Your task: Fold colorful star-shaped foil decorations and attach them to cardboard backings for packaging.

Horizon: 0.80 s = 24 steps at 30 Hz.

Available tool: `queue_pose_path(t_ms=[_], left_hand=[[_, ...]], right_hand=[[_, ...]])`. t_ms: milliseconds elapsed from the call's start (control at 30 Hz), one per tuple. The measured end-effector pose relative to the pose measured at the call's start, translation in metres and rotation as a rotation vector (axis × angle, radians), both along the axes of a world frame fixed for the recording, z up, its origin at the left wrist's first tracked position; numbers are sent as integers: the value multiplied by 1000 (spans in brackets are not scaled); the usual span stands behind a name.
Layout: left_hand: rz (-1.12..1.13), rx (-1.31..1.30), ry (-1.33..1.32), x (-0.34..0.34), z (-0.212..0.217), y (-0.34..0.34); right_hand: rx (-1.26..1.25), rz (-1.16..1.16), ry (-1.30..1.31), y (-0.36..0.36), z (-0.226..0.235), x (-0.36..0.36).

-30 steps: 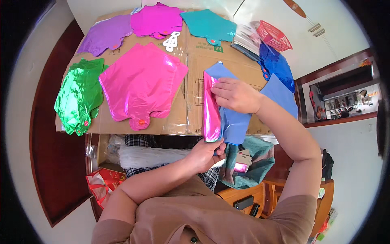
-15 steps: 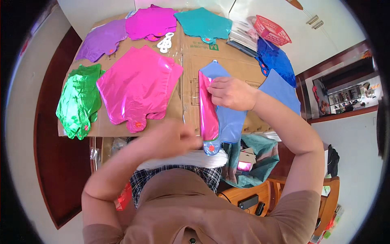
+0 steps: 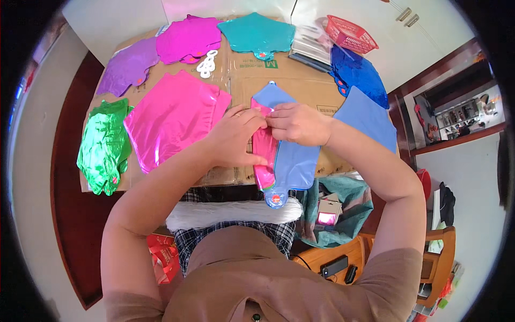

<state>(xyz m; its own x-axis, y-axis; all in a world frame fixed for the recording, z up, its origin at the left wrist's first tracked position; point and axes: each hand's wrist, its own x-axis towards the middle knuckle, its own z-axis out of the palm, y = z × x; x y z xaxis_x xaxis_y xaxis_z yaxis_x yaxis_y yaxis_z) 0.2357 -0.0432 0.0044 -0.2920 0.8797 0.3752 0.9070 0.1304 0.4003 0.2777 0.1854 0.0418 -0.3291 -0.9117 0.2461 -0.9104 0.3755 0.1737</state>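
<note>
A flat, light-blue foil balloon (image 3: pixel 298 163) lies at the middle front of the table, its rounded tab hanging over the near edge. A pink foil strip (image 3: pixel 264 145) runs along its left side; whether it is a folded-over part or a separate sheet I cannot tell. My right hand (image 3: pixel 298 123) pinches the strip near its upper end. Beside it, my left hand (image 3: pixel 238 137) rests on the strip with its thumb spread below the fingers; the fingertips of both hands meet. Left of my hands lies a large pink foil balloon stack (image 3: pixel 174 121), partly covered by my left forearm.
Around the cardboard-covered table (image 3: pixel 241 64) lie foil balloons: green (image 3: pixel 102 145), purple (image 3: pixel 129 64), magenta (image 3: pixel 188 35), teal (image 3: pixel 256 35), dark blue (image 3: pixel 362 78) and light blue (image 3: pixel 367 118). White rings (image 3: pixel 206 64) and a red basket (image 3: pixel 351 35) sit farther back. A teal bag (image 3: pixel 348 225) is below.
My left hand has come up and right from below, onto the pink strip beside my right hand. The right hand keeps its pinch. The whole view has shifted slightly.
</note>
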Motion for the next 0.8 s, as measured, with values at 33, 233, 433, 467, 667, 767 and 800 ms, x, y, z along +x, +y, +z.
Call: queue_pose_path(t_ms=[33,233,433,467,667,767,800], left_hand=[[-7,-22,0,1,2,0],[-12,-64,10,4,9,-3],[-21,-61,28,3,8,0],[-24,-58,30,3,7,2],[-2,-103,63,3,9,0],[-3,-94,110,3,9,2],[0,-88,130,2,10,1]], right_hand=[[-1,-7,6,1,0,1],[361,-748,-200,14,33,55],[-7,-1347,-1188,8,23,175],[-538,-1407,-1478,5,2,187],[-1802,-1084,-1459,-28,-19,167],[-1552,-1276,-1141,-10,-18,132],[-1425,-1341,-1036,-9,-20,124]])
